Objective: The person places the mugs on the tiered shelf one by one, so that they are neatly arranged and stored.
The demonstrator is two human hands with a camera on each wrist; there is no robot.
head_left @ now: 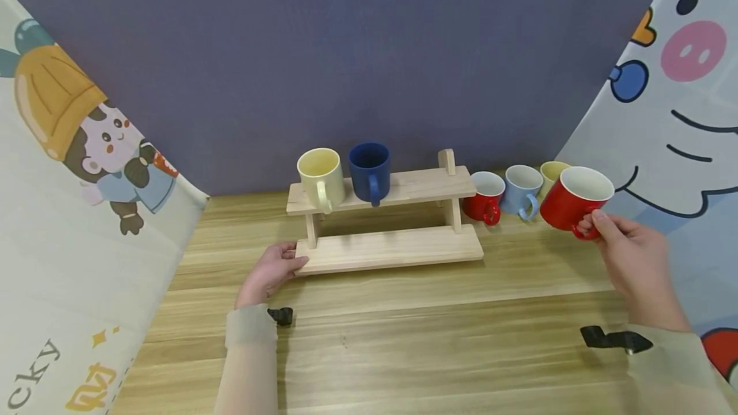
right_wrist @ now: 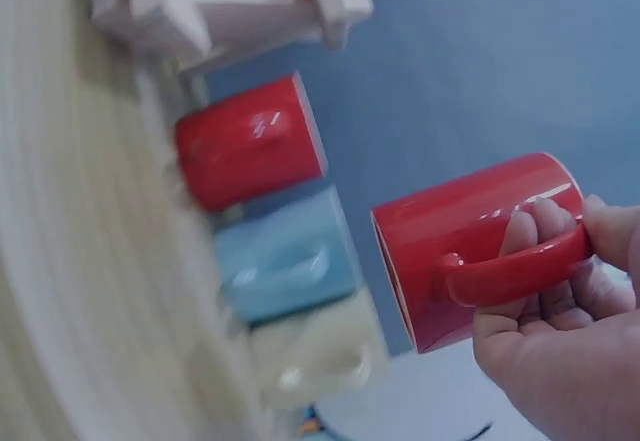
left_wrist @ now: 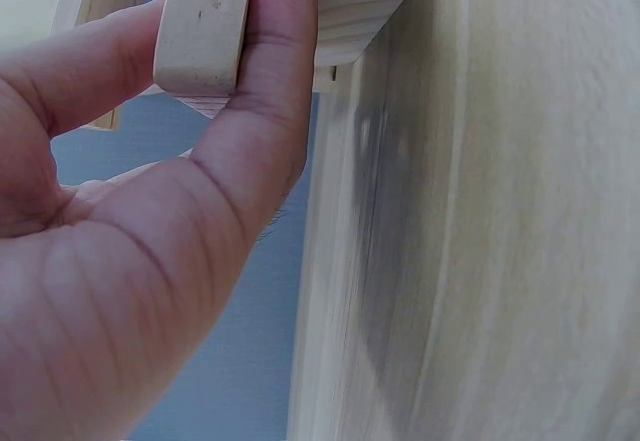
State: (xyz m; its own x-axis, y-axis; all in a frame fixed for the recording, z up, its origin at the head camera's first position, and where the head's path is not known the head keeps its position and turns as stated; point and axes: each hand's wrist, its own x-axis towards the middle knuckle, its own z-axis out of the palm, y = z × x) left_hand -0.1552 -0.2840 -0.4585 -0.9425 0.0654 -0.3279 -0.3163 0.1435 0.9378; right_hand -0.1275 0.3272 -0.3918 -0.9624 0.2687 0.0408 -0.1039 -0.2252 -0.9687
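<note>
Two-tier pale wooden rack (head_left: 389,252) standing on the wood-grain tabletop (head_left: 438,344), gripped at the left end of its lower shelf by the left hand (head_left: 275,269). Best to keep that hold firm but quiet, bracing rather than tugging, so as not to jolt the upper shelf (head_left: 423,186). Worth minding up there: a pale cream-yellow mug (head_left: 334,187) and, just to its right, a navy-blue mug (head_left: 363,179), both upright with handles to the front, and probably liable to slide or knock together after a sharp pull.

On the tabletop to the right of the rack, a close row: matching red mug (head_left: 478,205) with a white inside, light-blue mug (head_left: 515,199), yellow mug (head_left: 550,173) partly hidden.

Raised in front of that row, well apart from the rack: glossy red cylindrical mug (head_left: 564,207), white inside, close to upright, gripped by its handle in the right hand (head_left: 637,255). Better to carry it level and slowly, base kept clear of the neighbouring rims; for any set-down, to lower it flat and let go only once standing square.

Smallest, red curved handle (right_wrist: 520,271), with fingers (right_wrist: 552,219) curled about it: likely to need a steady wrist against twisting, being held off-centre.
</note>
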